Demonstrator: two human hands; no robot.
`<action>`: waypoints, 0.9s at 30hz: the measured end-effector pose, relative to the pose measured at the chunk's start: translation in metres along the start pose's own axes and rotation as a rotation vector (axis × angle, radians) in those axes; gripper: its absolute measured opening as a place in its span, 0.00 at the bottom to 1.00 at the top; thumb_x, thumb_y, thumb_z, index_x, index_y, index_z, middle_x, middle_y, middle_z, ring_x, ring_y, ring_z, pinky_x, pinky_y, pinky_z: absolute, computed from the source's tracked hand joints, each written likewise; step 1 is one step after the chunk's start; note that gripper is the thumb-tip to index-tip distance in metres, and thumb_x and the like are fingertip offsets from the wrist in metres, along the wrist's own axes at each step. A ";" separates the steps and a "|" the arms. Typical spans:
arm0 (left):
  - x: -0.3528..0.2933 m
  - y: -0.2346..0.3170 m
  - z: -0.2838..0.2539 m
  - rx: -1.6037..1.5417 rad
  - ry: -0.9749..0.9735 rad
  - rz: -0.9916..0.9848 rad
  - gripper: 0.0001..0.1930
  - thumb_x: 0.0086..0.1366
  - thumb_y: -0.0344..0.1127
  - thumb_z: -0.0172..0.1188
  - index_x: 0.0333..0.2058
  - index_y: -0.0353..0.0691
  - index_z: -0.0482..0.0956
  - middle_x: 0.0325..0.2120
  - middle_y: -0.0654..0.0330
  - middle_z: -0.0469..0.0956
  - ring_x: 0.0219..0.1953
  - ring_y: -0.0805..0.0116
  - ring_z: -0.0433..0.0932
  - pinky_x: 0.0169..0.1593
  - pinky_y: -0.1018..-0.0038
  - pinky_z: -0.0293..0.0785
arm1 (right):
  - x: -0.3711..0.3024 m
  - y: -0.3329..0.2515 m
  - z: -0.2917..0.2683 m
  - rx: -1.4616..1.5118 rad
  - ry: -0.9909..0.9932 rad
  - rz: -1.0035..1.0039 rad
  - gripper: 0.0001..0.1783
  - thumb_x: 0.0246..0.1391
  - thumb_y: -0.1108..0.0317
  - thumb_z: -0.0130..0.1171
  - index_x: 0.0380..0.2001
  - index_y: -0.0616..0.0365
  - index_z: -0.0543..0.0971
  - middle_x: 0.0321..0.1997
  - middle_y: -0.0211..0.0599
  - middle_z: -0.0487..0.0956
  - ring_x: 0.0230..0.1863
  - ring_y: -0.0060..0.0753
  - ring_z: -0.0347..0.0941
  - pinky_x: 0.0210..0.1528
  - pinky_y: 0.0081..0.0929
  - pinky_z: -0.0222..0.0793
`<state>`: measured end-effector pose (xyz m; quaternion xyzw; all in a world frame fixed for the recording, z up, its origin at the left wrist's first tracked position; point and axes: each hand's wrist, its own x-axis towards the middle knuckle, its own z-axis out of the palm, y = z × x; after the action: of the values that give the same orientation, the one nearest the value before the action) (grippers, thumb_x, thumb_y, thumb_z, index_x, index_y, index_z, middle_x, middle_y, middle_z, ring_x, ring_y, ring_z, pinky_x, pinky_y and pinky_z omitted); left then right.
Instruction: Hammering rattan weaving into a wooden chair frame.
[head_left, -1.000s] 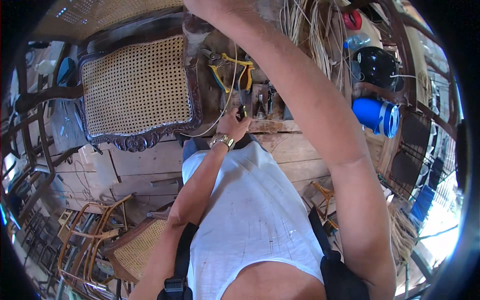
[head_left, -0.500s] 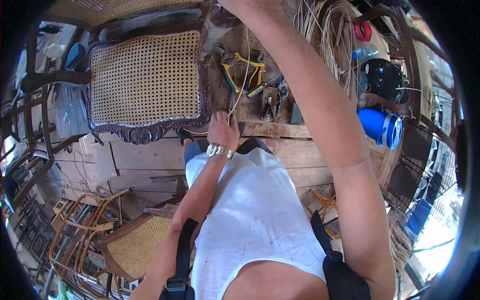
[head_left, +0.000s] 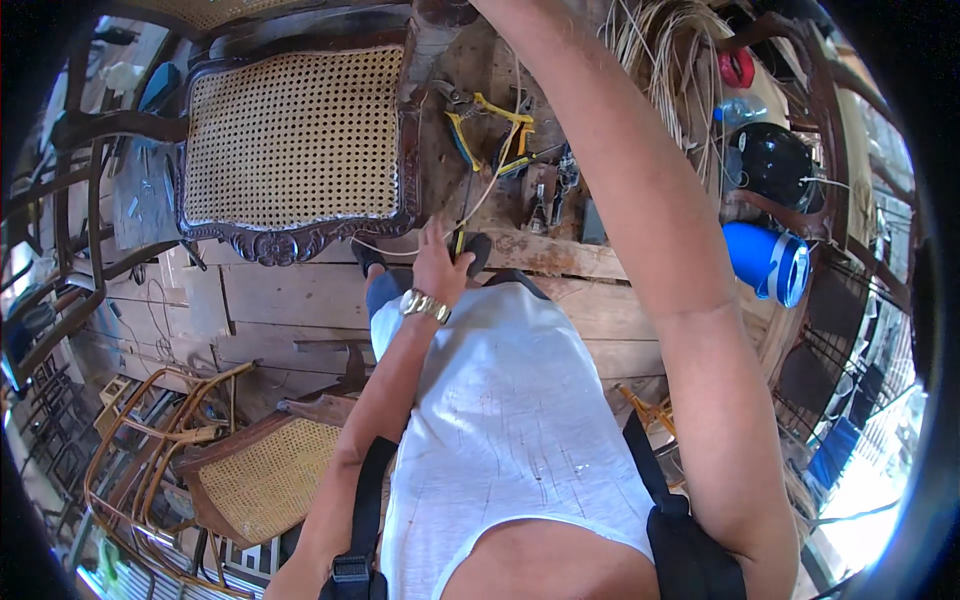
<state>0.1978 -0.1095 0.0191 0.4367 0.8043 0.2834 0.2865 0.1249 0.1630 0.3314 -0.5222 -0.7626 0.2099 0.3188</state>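
Observation:
My left hand [head_left: 437, 265], wearing a metal watch, is just below the front right corner of a carved dark chair seat [head_left: 295, 140] with woven cane. Its fingers are stretched out and the thumb stands apart. Beside the thumb is a thin tool with a yellow and black handle [head_left: 460, 242], apparently not gripped. A pale cane strand [head_left: 488, 190] runs from the seat's front edge, passes by my left hand and rises toward the top. My right forearm [head_left: 620, 160] reaches up past the top edge, so that hand is out of sight.
Yellow-handled pliers [head_left: 462, 145] and other hand tools lie on the planks. Loose cane strands [head_left: 665, 80], a black helmet-like object [head_left: 770, 162] and a blue cylinder [head_left: 765, 262] are at right. Another cane chair panel [head_left: 270, 480] stands lower left. My foot [head_left: 478, 255] is beside the tool.
My left hand has shifted slightly left, its fingers spreading, and the tool's yellow handle now shows. My right arm has reached farther up, taking its wrist out of view.

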 end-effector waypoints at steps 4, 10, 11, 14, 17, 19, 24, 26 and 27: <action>-0.026 -0.018 -0.035 -0.190 -0.060 -0.094 0.37 0.57 0.32 0.70 0.65 0.32 0.65 0.57 0.42 0.75 0.55 0.47 0.78 0.55 0.60 0.77 | 0.000 0.007 0.006 0.048 0.098 -0.107 0.13 0.56 0.72 0.52 0.45 0.59 0.71 0.37 0.62 0.80 0.40 0.66 0.79 0.42 0.57 0.73; -0.055 -0.017 -0.079 -0.737 -0.444 -0.316 0.17 0.65 0.31 0.65 0.51 0.31 0.76 0.35 0.61 0.80 0.36 0.75 0.79 0.41 0.76 0.76 | 0.006 0.017 0.018 0.104 0.144 -0.189 0.09 0.59 0.71 0.51 0.42 0.58 0.72 0.30 0.56 0.80 0.36 0.60 0.80 0.38 0.53 0.73; -0.057 -0.009 -0.087 -0.817 -0.438 -0.343 0.12 0.67 0.31 0.63 0.46 0.34 0.78 0.31 0.64 0.79 0.34 0.75 0.78 0.40 0.77 0.76 | 0.006 0.013 0.016 0.096 0.139 -0.203 0.09 0.59 0.71 0.51 0.42 0.58 0.72 0.30 0.56 0.80 0.36 0.60 0.80 0.38 0.53 0.73; -0.056 -0.003 -0.111 -0.805 -0.352 -0.332 0.10 0.68 0.30 0.62 0.46 0.35 0.78 0.31 0.64 0.79 0.33 0.77 0.79 0.39 0.78 0.75 | 0.003 0.005 0.004 0.337 -0.068 0.031 0.08 0.62 0.69 0.51 0.43 0.57 0.72 0.27 0.50 0.79 0.30 0.52 0.80 0.32 0.48 0.73; -0.042 -0.019 -0.124 -1.024 -0.109 -0.371 0.07 0.70 0.30 0.62 0.45 0.37 0.79 0.32 0.63 0.81 0.32 0.76 0.79 0.39 0.77 0.76 | 0.001 -0.002 0.004 0.277 -0.009 0.038 0.12 0.65 0.66 0.54 0.49 0.57 0.73 0.25 0.44 0.77 0.23 0.38 0.77 0.26 0.38 0.70; -0.031 -0.036 -0.133 -1.464 0.153 -0.428 0.07 0.68 0.26 0.64 0.44 0.39 0.79 0.33 0.60 0.82 0.34 0.71 0.82 0.40 0.71 0.79 | -0.008 -0.012 0.015 0.346 -0.019 0.060 0.13 0.65 0.65 0.56 0.49 0.58 0.74 0.26 0.42 0.77 0.23 0.35 0.76 0.26 0.36 0.69; -0.008 -0.052 -0.131 -1.638 0.006 -0.389 0.12 0.65 0.24 0.66 0.47 0.37 0.78 0.37 0.59 0.82 0.36 0.67 0.82 0.42 0.70 0.79 | -0.002 -0.007 0.019 0.264 0.091 0.118 0.18 0.65 0.60 0.61 0.53 0.57 0.76 0.30 0.35 0.77 0.28 0.31 0.74 0.32 0.32 0.70; 0.002 -0.050 -0.127 -1.515 -0.104 -0.473 0.14 0.65 0.26 0.66 0.49 0.37 0.78 0.36 0.61 0.80 0.33 0.72 0.79 0.40 0.73 0.76 | 0.024 0.047 0.025 0.298 0.154 -0.172 0.25 0.60 0.57 0.69 0.54 0.63 0.79 0.48 0.40 0.84 0.47 0.29 0.79 0.53 0.28 0.72; 0.006 -0.058 -0.118 -1.444 -0.161 -0.454 0.12 0.68 0.30 0.65 0.48 0.36 0.78 0.31 0.64 0.78 0.30 0.75 0.76 0.36 0.75 0.73 | 0.031 0.056 0.023 0.438 0.087 -0.150 0.22 0.60 0.65 0.69 0.55 0.63 0.79 0.45 0.33 0.82 0.44 0.22 0.76 0.49 0.22 0.71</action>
<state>0.0803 -0.1552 0.0568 -0.0158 0.4658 0.6407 0.6102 0.1379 0.2122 0.2864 -0.3909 -0.7209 0.3235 0.4720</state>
